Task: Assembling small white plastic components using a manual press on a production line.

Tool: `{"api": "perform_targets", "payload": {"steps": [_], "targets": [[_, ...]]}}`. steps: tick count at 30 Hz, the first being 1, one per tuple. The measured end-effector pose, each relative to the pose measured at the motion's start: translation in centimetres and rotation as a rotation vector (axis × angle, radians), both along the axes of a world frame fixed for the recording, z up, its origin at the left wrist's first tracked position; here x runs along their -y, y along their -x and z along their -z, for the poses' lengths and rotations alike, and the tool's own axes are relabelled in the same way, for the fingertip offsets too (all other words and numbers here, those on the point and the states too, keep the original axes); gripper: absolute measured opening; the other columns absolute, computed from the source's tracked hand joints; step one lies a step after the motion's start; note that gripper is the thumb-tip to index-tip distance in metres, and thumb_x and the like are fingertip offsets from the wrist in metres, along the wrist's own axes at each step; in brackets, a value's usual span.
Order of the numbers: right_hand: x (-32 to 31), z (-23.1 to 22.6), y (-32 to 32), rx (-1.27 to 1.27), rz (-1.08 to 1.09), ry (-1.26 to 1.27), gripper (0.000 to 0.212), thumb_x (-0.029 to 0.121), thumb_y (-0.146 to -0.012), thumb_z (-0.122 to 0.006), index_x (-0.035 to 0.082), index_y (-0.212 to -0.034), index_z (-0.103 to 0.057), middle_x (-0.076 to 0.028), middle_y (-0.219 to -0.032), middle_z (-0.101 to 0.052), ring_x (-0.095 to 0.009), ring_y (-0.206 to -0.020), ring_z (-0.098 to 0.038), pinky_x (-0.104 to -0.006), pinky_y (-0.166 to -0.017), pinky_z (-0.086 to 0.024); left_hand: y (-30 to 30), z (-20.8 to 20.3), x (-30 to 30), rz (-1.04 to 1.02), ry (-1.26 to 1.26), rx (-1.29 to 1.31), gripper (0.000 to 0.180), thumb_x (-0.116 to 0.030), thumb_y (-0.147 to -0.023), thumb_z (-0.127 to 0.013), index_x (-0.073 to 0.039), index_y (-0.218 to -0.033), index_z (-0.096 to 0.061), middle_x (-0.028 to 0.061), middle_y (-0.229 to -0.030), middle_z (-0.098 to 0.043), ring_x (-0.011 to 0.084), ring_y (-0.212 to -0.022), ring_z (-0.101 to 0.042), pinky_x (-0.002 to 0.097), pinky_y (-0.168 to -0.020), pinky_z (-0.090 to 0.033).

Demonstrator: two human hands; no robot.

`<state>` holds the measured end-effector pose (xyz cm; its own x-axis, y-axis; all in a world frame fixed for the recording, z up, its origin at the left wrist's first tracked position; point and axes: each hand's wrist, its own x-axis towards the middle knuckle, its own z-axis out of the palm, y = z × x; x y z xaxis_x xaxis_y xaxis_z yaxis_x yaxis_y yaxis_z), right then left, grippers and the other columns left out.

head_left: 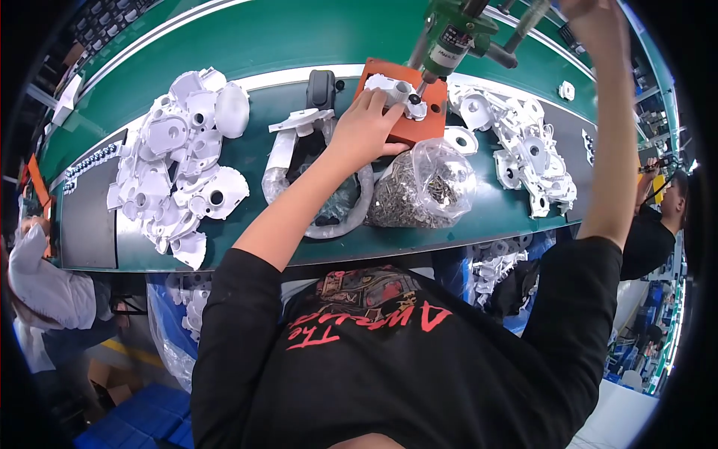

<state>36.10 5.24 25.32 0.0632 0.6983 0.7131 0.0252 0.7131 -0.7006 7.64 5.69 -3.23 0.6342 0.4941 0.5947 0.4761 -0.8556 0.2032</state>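
Note:
My left hand [364,129] presses its fingers on a white plastic housing part [398,90], which rests on the orange block [413,133] under a green hand press [453,43]. The press's metal tip [426,78] comes down beside a small black piece [414,99] on the part. Up at the top edge is my right hand [593,16], by the metal lever [529,24]. That hand is blurred and partly cut off, so its grip on the lever does not show. Just below my left hand stands a clear plastic bag [422,187] of small metal pins or screws.
Piles of white plastic parts lie left [176,142] and right [532,146] on the green bench [254,243]. A clear bag with a rolled rim [329,228] and a dark grey box [321,90] sit between. Other people [56,292] work at both sides.

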Motion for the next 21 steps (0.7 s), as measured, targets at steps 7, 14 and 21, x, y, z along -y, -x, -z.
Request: {"api": "perform_targets", "payload": {"steps": [7,14,21], "targets": [[-1.8,10.5,-3.0,-0.19,-0.067,0.635,0.037,0.039,-0.085,-0.061,0.012,-0.11,-0.056,-0.006,-0.095,-0.066,-0.019,-0.082,-0.063,-0.0369,-0.075,-0.052,-0.6,-0.3,-0.1,0.051,0.061,0.053,0.064,-0.044,-0.065,-0.076,-0.007,-0.112,-0.054,0.0138,-0.107,-0.052,0.033,-0.102,-0.05,0.041,-0.09,-0.044],[5.2,15.0,-4.9,0.823,0.496,0.672,0.036,0.03,-0.089,-0.055,0.003,-0.112,-0.06,-0.008,-0.103,-0.064,-0.017,-0.097,-0.059,-0.0299,-0.08,-0.046,-1.5,-2.3,-5.3,-0.028,0.429,0.021,0.058,-0.049,-0.076,-0.063,-0.005,-0.114,-0.056,0.0155,-0.112,-0.053,0.0317,-0.109,-0.049,0.0422,-0.093,-0.037],[14.5,20.1,-4.4,1.172,0.773,0.773,0.039,0.03,-0.078,-0.07,0.001,-0.102,-0.06,-0.015,-0.105,-0.06,-0.028,-0.089,-0.06,-0.0364,-0.077,-0.048,-1.7,-5.3,-6.2,0.027,0.341,-0.228,0.046,-0.041,-0.082,-0.06,-0.01,-0.115,-0.051,0.0116,-0.114,-0.056,0.0268,-0.112,-0.052,0.0447,-0.105,-0.025]]}}
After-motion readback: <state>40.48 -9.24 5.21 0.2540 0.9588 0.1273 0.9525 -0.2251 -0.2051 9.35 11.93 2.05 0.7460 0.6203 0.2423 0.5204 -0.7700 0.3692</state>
